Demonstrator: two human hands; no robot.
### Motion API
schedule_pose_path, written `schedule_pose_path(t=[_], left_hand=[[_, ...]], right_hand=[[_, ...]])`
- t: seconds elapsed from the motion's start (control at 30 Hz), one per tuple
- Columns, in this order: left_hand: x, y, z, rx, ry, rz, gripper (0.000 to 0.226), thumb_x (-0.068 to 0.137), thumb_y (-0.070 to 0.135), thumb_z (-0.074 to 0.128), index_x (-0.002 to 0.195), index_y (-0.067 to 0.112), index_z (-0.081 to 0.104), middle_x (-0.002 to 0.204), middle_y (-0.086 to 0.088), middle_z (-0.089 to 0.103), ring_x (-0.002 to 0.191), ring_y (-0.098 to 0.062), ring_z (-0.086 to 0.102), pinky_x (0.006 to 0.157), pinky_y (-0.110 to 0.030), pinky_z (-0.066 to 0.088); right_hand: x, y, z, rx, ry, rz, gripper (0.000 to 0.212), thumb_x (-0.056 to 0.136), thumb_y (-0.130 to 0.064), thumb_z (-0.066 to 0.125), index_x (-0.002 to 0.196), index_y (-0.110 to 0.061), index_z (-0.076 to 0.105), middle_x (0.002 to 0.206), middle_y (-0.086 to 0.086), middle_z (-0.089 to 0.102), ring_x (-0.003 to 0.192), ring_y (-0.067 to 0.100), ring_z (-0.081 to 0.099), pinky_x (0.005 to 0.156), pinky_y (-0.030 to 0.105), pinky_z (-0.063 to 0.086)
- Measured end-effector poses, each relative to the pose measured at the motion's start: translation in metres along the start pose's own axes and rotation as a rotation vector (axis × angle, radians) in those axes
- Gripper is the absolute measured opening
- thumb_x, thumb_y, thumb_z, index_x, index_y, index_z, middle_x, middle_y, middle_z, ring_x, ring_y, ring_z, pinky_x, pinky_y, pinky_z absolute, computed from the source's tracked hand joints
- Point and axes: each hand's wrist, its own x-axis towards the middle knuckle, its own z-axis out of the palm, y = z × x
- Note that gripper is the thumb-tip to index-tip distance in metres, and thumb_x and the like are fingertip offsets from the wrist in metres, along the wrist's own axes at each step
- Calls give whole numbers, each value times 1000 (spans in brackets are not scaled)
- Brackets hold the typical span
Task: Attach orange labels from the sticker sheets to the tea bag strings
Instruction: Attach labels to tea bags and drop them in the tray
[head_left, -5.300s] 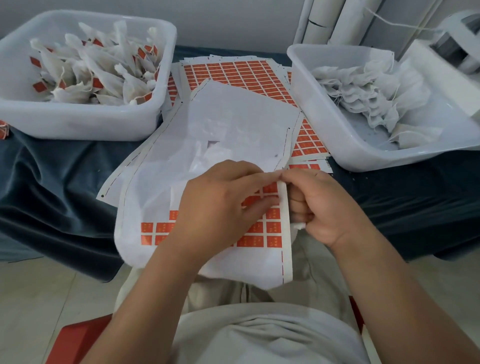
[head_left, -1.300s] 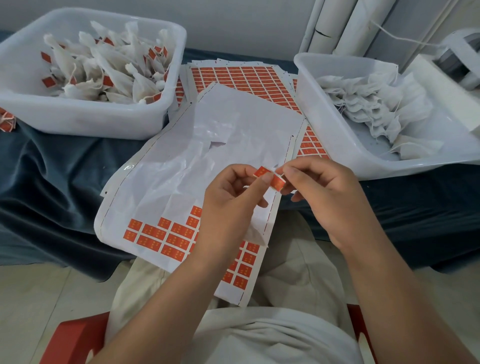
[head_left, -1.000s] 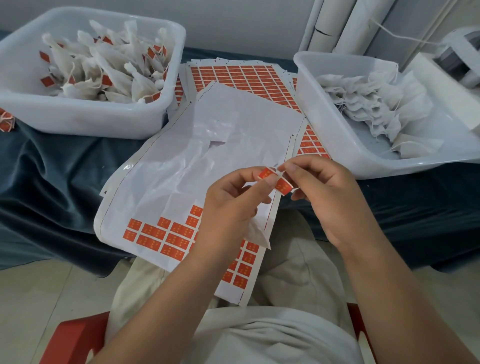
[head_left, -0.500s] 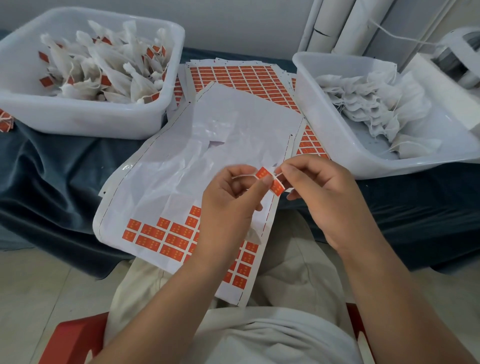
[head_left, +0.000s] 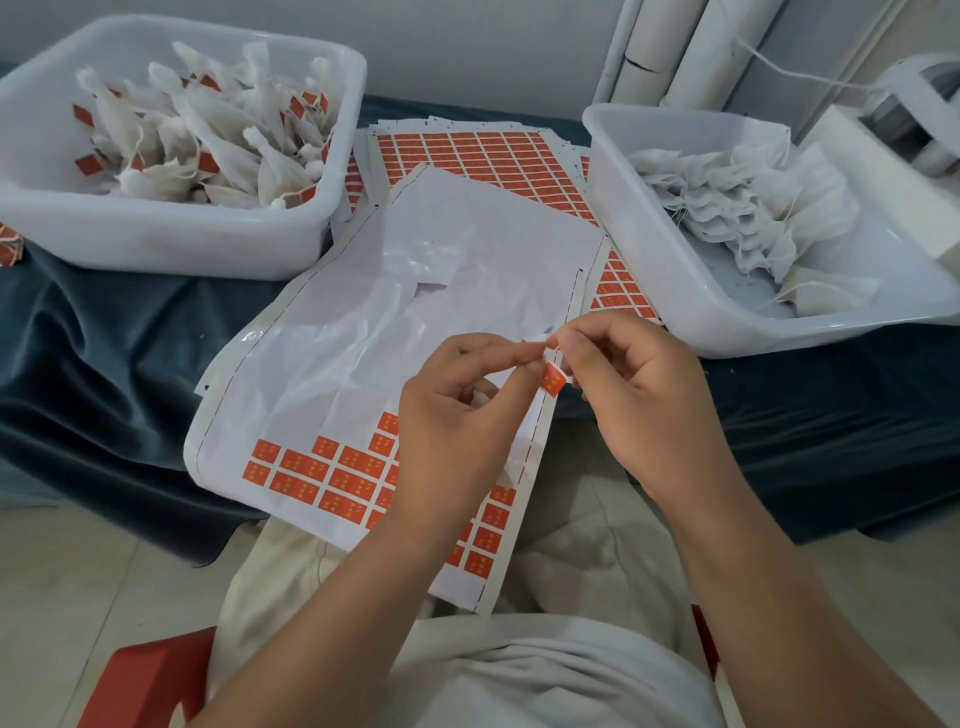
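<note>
A small orange label (head_left: 552, 377) is pinched between the fingertips of my left hand (head_left: 457, 415) and my right hand (head_left: 644, 400), just above the near edge of the table. A bit of white tea bag shows under my left palm; its string is too fine to see. Beneath my hands lies a mostly peeled sticker sheet (head_left: 363, 332) with orange labels left along its near edge. A full sticker sheet (head_left: 467, 156) lies behind it.
A white tub (head_left: 171, 244) at the back left holds labelled tea bags (head_left: 208, 140). A white tub (head_left: 670, 291) at the right holds unlabelled tea bags (head_left: 727, 202). The table has a dark blue cloth (head_left: 104, 364). White tubes (head_left: 670, 47) lean at the back.
The label came off the sheet and both hands lifted it. Over the last second the label folded down between my fingertips, and my hands stayed nearly in place.
</note>
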Motion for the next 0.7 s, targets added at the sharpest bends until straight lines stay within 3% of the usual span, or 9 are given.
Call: schedule_pose_path(t=[0.2,0.33,0.53,0.63,0.7], left_hand=[[-2,3,0,55,4,7,21,88,55,75,106,47,80,118,24,68,102,-9,66,75,-10,50],[-1,1,1,51,-29,21,20,89,47,75,107,40,81,108,21,72,102,-9,67,72,-13,50],[-2,2,-1,-58,-142,-98,13,95,36,75,106,38,82,99,24,78,92,-11,74,73,-20,60],[0,5,-2,-144,-174,-234,11,95,34,75,101,35,84,93,15,81,77,4,69,61,-9,50],[1,5,-3,-183,-207,-318,12,94,36,75,98,32,86,89,8,81,64,3,62,58,-10,47]], right_hand=[[-2,-1,3,17,7,-9,14,106,-31,60,102,-28,72,95,-14,73,98,10,71,87,33,61],[-1,-2,3,43,0,-6,15,104,-33,58,100,-29,72,92,-14,74,94,10,71,82,27,60],[2,1,0,64,-1,12,16,101,-37,57,99,-34,73,93,-16,74,95,8,72,80,24,59],[2,2,0,62,-4,10,15,101,-35,58,97,-35,72,91,-17,73,94,7,71,78,21,59],[3,4,-1,66,-10,28,16,102,-33,59,97,-34,73,92,-16,73,93,7,71,77,23,59]])
